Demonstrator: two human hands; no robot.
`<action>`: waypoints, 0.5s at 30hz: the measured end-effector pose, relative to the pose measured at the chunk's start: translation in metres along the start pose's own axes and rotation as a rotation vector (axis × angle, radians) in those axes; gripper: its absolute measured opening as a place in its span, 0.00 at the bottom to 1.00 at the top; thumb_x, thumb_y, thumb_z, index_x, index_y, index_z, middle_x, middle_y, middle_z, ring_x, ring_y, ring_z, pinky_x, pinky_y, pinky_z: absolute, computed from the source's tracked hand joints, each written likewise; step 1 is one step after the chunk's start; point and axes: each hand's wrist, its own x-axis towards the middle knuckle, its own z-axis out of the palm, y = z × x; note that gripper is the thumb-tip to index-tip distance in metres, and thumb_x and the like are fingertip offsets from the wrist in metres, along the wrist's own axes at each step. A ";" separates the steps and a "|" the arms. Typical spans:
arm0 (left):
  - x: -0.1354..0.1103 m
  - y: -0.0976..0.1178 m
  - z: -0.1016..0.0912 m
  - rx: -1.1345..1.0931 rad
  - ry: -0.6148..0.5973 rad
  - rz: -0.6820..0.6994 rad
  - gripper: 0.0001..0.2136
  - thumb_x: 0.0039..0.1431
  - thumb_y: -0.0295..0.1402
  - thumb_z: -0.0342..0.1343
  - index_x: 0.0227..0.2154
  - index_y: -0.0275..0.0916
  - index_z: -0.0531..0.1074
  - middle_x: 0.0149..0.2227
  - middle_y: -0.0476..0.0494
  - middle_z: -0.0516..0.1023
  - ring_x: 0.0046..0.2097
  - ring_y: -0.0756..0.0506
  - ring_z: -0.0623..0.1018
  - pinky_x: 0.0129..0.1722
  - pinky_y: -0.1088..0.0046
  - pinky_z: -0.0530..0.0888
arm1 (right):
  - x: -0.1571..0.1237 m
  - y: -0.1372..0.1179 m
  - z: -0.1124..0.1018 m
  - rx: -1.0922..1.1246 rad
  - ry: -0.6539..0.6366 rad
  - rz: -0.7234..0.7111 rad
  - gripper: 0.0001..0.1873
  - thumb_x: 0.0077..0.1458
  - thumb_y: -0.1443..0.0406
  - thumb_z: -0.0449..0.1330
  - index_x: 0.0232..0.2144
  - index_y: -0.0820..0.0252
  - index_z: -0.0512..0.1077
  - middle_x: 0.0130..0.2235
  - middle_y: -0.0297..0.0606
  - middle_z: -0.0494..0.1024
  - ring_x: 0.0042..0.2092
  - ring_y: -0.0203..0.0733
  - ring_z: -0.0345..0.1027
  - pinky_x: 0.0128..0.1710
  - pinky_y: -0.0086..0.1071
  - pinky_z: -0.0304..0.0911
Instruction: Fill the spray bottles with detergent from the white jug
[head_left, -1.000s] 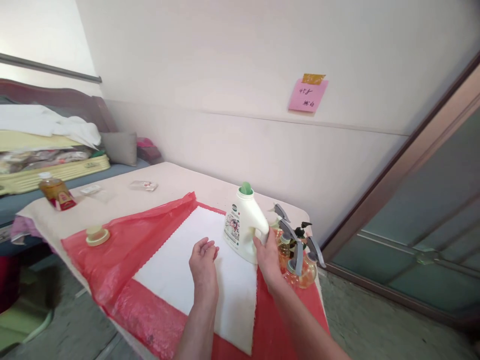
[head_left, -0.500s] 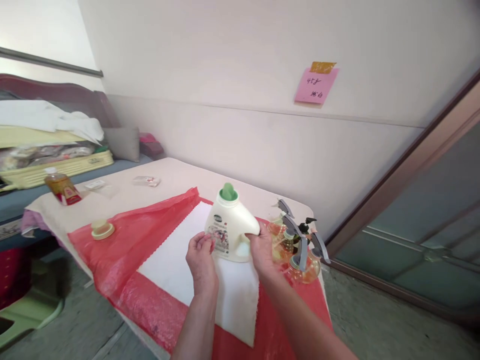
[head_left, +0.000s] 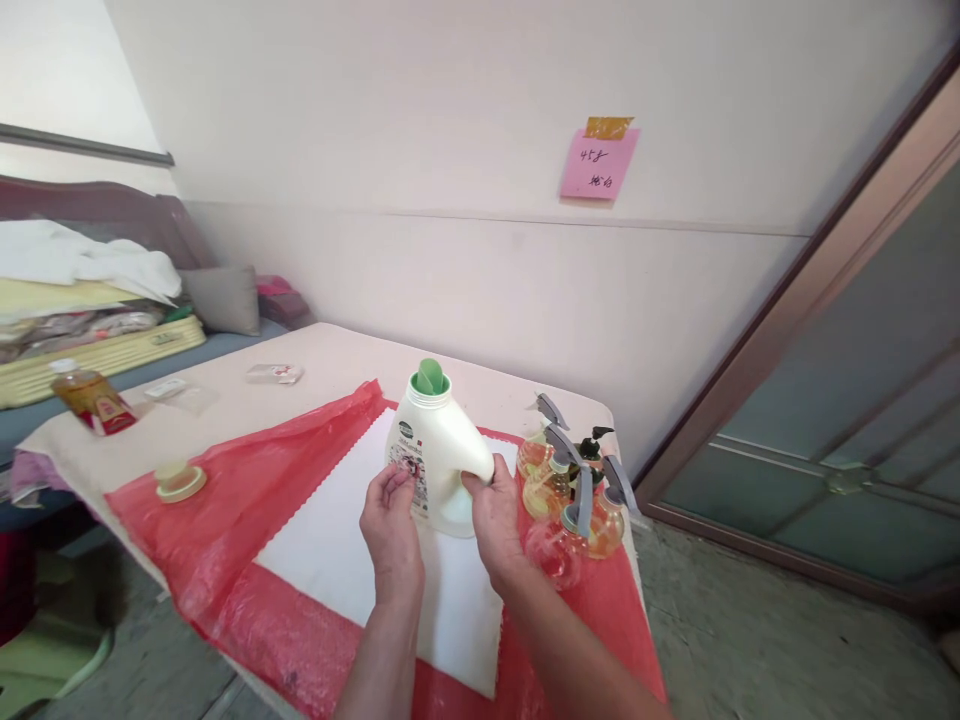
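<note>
Jug (head_left: 444, 475), cream-coloured, is held neck up over the white cloth (head_left: 330, 545), between both hands; base contact cannot be confirmed. Right hand (head_left: 496, 515) is closed around the handle (head_left: 474, 456) at the jug's right. Left hand (head_left: 394, 520) is at the near left, fingers curled narrow by the label (head_left: 409, 450); whether they touch cannot be told. Trigger bottles (head_left: 604, 532) stand to the right on red sheeting (head_left: 600, 640).

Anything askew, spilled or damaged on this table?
Minor only: the red plastic sheet is bunched and creased on its left part rather than lying flat. The jug is uncapped, with a pale cap sitting apart on the sheet. No spill or damage visible.
</note>
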 end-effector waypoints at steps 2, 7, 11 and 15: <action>0.000 -0.001 0.000 0.054 -0.020 -0.034 0.15 0.48 0.32 0.62 0.42 0.39 0.74 0.44 0.42 0.77 0.47 0.45 0.76 0.51 0.64 0.69 | -0.002 0.002 0.003 -0.021 -0.011 0.002 0.10 0.48 0.58 0.57 0.32 0.55 0.63 0.29 0.28 0.70 0.31 0.38 0.62 0.31 0.30 0.59; -0.002 -0.006 -0.002 0.141 -0.039 -0.076 0.15 0.49 0.34 0.62 0.42 0.40 0.74 0.46 0.42 0.76 0.46 0.44 0.75 0.47 0.64 0.70 | -0.005 0.009 -0.005 -0.100 -0.079 -0.014 0.13 0.47 0.61 0.59 0.37 0.57 0.67 0.33 0.33 0.75 0.36 0.44 0.68 0.36 0.35 0.63; -0.006 -0.005 -0.002 0.182 -0.019 -0.004 0.15 0.50 0.36 0.61 0.42 0.41 0.73 0.43 0.44 0.76 0.44 0.44 0.76 0.45 0.66 0.70 | -0.027 0.004 -0.036 -0.175 -0.122 -0.110 0.29 0.44 0.65 0.62 0.51 0.56 0.66 0.52 0.40 0.72 0.54 0.50 0.63 0.53 0.42 0.58; -0.016 -0.003 0.003 0.232 -0.026 0.120 0.12 0.52 0.35 0.60 0.40 0.40 0.74 0.41 0.45 0.77 0.44 0.45 0.76 0.47 0.68 0.69 | -0.054 0.001 -0.089 -0.370 -0.059 -0.510 0.22 0.53 0.67 0.57 0.52 0.51 0.66 0.52 0.40 0.72 0.55 0.48 0.62 0.56 0.45 0.55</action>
